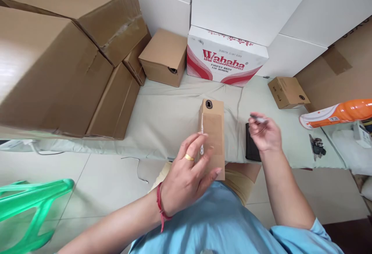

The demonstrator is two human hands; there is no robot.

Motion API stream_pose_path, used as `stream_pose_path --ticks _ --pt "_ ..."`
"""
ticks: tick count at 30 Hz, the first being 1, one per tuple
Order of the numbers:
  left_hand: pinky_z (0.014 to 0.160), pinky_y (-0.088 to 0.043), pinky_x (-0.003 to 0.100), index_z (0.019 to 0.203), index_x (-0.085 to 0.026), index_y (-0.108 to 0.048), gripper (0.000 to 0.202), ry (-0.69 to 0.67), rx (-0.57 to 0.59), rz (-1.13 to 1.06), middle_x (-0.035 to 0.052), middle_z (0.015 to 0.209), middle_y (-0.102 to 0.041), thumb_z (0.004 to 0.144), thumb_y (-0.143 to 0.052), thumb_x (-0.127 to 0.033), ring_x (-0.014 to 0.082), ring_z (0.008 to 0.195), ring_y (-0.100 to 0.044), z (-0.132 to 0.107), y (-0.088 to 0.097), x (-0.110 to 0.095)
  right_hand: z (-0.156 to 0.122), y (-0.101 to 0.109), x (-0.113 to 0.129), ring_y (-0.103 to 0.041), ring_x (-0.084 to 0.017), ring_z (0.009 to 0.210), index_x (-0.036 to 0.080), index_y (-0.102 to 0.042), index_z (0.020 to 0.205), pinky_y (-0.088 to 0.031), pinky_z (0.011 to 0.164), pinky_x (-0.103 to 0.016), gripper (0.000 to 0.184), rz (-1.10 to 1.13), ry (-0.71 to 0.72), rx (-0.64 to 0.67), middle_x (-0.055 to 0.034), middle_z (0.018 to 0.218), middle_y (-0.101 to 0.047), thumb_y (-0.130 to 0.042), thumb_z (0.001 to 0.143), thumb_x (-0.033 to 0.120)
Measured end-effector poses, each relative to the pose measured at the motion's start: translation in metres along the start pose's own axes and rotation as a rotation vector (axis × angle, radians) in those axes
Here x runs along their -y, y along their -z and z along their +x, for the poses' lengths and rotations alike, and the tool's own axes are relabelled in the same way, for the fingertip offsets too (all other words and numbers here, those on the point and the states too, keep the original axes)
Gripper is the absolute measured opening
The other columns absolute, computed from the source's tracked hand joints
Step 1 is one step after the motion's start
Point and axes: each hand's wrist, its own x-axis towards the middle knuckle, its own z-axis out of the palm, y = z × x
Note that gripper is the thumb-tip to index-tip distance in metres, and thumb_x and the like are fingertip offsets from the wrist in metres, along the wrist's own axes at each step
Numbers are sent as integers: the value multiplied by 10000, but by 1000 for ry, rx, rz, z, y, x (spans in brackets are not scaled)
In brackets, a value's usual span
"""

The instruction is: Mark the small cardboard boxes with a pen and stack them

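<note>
A small brown cardboard box (213, 130) lies lengthwise in front of me, its near end over my knee. My left hand (188, 172), with a gold ring and a red wrist cord, rests on the box's near left side, fingers wrapped over it. My right hand (264, 133) hovers to the right of the box, fingers pinched on a small thin grey object (258, 119) that I cannot name. Under that hand lies a black phone-like slab (250, 149).
Big cardboard boxes (58, 52) stack at left, a small one (164, 58) and a white Wahaha water carton (226, 58) at the back. Another small box (287, 92), an orange bottle (337, 114) and keys (316, 146) lie right. A green plastic frame (31, 203) stands lower left.
</note>
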Motion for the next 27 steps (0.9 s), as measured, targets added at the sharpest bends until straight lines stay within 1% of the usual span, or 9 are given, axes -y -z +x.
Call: stream_pose_path --ticks 2,4,5,8,10,15,18,21,27 --pt "1276 -527 548 1256 -82 -711 282 -91 6 -53 255 1440 -691 1105 -637 -308 384 1589 -510 14 -6 -1 5 8 19 -544 -110 656 243 -722 1086 -465 552 -200 380 480 56 -16 1 840 -648 -724 751 423" --pt "1347 -430 588 1334 -86 -716 464 -138 109 -60 236 1501 -699 1118 -616 -484 398 1640 -465 23 -18 -3 8 3 41 -535 -82 660 252 -725 1077 -457 548 -162 464 844 104 22 21 845 -648 -869 649 356" --pt "1359 -396 616 1396 -79 -704 612 -141 181 -39 248 1547 -679 1096 -610 -604 419 1643 -463 25 -25 -4 9 -3 52 -515 -71 629 253 -728 1065 -438 527 -155 461 899 120 51 35 818 -638 -913 657 359" --pt "1358 -358 650 1508 12 -637 978 -127 370 76 341 1646 -568 975 -657 -807 479 1619 -485 23 -44 -6 12 -38 80 -363 -57 470 231 -717 940 -281 418 -193 335 809 150 98 78 639 -533 -879 840 507" --pt "1360 -358 612 1517 66 -612 978 -106 401 149 370 1665 -526 975 -702 -743 479 1616 -492 18 -53 -6 16 -67 89 -339 -67 437 225 -715 933 -236 418 -219 334 684 182 90 91 570 -484 -776 934 553" --pt "1342 -381 539 1555 116 -537 822 -21 292 247 382 1656 -529 1071 -636 -541 465 1604 -513 12 -60 -8 27 -122 85 -536 -107 562 254 -652 1051 -396 548 -231 262 464 267 -6 72 666 -644 -764 881 418" --pt "1333 -385 550 1541 129 -539 780 -18 281 256 385 1628 -558 1090 -589 -506 472 1580 -539 13 -61 -10 23 -130 81 -562 -115 600 247 -649 984 -421 579 -248 207 421 290 -66 34 753 -704 -717 897 423" --pt "1331 -380 553 1531 147 -536 758 -26 294 259 401 1611 -564 1096 -571 -473 476 1567 -552 14 -61 -12 13 -128 84 -526 -116 568 244 -648 864 -401 574 -252 108 297 330 -89 53 653 -632 -675 890 345" --pt "1343 -345 556 1520 147 -552 736 -26 302 256 403 1603 -571 1104 -554 -460 457 1556 -568 15 -60 -12 7 -125 91 -480 -115 530 247 -630 807 -368 553 -256 143 130 363 -46 62 621 -599 -641 931 315"
